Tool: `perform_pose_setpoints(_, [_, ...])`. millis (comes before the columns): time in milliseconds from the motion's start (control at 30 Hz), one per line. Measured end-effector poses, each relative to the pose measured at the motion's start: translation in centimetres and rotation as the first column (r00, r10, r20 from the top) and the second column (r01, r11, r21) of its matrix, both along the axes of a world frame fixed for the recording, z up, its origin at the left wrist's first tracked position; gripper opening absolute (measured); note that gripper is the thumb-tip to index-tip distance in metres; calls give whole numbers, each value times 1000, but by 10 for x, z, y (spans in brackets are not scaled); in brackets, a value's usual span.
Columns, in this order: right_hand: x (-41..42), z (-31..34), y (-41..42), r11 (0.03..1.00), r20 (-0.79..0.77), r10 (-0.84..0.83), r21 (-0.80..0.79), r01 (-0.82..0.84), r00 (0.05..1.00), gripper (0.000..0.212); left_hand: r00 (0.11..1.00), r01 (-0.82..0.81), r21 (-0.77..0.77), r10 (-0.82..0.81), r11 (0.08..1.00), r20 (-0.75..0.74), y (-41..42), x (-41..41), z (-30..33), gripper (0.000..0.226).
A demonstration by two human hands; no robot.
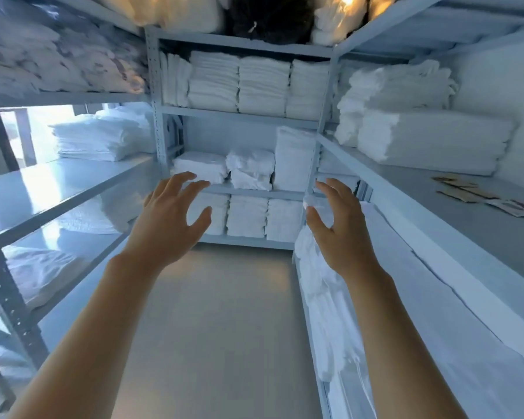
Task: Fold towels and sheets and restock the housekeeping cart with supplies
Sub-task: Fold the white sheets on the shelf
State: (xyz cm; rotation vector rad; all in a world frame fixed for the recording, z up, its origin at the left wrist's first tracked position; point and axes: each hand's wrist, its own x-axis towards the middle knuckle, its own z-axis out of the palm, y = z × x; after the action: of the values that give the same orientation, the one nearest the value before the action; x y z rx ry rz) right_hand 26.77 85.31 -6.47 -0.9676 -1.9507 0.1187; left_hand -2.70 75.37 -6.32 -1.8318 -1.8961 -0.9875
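**Bare hands raised toward stacked linen**

Two bare forearms rise from the bottom edge of the head view, over a smooth, pale floor [218, 322]. Left hand [167, 225], at centre left, has its fingers spread and gently curved, thumb apart; its grip is wide and holds nothing. Right hand [342, 234], at centre right, mirrors it, fingers splayed and arched, grip wide and holding nothing. Both palms face inward, well apart from each other.

Beyond them, at frame centre, stands a grey metal shelf rack [242, 116] with perforated uprights. Its upper tier carries neat, blocky stacks of folded white towels [262, 86], ribbed with layered edges. Lower tiers hold smaller folded white cloths [248, 169], some rumpled, some square.

At left, a flat shelf [58, 186] bears soft folded sheets [94, 140]. At right, thick fluffy towel piles [430, 140] sit on another shelf, with flat paper cards [484, 198] lying near the frame's right edge. Lower right, white linen in glossy clear plastic [330, 313] fills the bottom shelf.
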Motion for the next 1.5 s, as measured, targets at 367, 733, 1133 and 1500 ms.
perform_pose_setpoints(367, [-112, -10, 91, 994, 176, -81, 83, 67, 981, 55, 1000, 10, 0, -10, 1000, 21, 96, -104, -31, 57])
perform_pose_setpoints(733, [-156, -45, 234, 998, 152, -66, 26, 63, 986, 58, 998, -25, -62, 21, 998, -53, 236, -130, -45, 57])
perform_pose_setpoints(1133, [-151, -62, 449, 996, 82, -52, -66, 57, 995, 62, 1000, 1, -62, 0, 998, 18, 461, -104, -46, 52])
perform_pose_setpoints(1500, [-131, -93, 568, 974, 78, -153, -159, 164, 985, 55, 984, 120, -112, -103, 986, 144, 604, -92, -89, 46])
